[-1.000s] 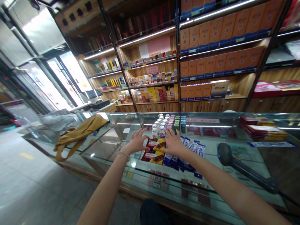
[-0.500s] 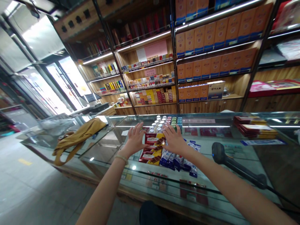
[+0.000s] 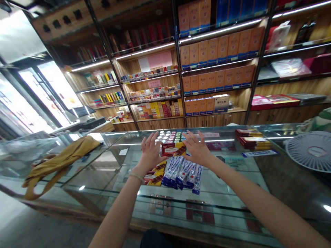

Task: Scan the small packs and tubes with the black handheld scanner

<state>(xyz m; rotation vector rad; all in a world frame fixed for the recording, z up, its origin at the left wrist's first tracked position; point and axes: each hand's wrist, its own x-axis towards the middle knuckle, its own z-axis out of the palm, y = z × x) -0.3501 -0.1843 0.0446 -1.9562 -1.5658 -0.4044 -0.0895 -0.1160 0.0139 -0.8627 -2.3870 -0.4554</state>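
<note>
A red and yellow chocolate box (image 3: 170, 150) is held between my two hands, above the glass counter. My left hand (image 3: 150, 151) grips its left end, thumb in front. At the right end, my right hand (image 3: 197, 150) holds the same box with its fingers raised behind. Just below lie blue and white wrapped bars (image 3: 182, 172) in a loose pile. More red and yellow boxes (image 3: 157, 175) sit left of the bars, partly behind my left wrist. Rows of small round-topped containers (image 3: 168, 135) stand behind the held box.
A mustard cloth bag (image 3: 62, 160) lies on the counter at left. Red and gold packs (image 3: 252, 139) are stacked at right, near a white slatted basket (image 3: 310, 151). My right forearm mostly hides a dark scanner (image 3: 220, 159). Stocked shelves (image 3: 217, 91) line the wall.
The view has swung right, bringing the basket into sight. Both hands have lifted one box off the others, which now show beside the bars. The scanner is now mostly covered by my right forearm.
</note>
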